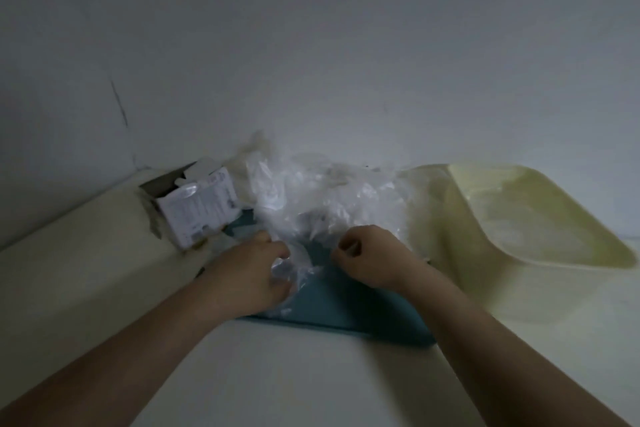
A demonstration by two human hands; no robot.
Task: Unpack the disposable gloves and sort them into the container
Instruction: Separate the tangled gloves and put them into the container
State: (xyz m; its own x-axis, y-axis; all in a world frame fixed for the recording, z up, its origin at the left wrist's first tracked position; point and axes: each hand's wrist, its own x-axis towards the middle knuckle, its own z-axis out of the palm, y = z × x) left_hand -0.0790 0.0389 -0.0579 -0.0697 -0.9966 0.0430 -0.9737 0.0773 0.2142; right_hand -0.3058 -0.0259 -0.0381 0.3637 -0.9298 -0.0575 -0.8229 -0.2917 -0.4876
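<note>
On the teal mat [346,302], left hand [256,274] and right hand [367,256] pinch gloves [329,198].

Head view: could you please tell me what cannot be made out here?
Head view, dim and blurred throughout:
Glove pile: count lost, clear film merges.
Carton print: too small.
Yellow container: contents hazy.
Right hand: curled fingers hide any pinch.

Exposure: dim, grey-blue cast throughout.
Light: soft and diffuse, source probably toward 12 o'clock; shadows faint and soft-edged.
Highlights: mild sheen on the crumpled glove pile [322,198] at centre (the brightest patch in frame).
Sharpness: soft overall; print on the box [199,206] at 9 o'clock unreadable.
Distortion: wide-angle stretch toward the 7 and 5 o'clock edges.
Corners: darker, slight vignette.
</note>
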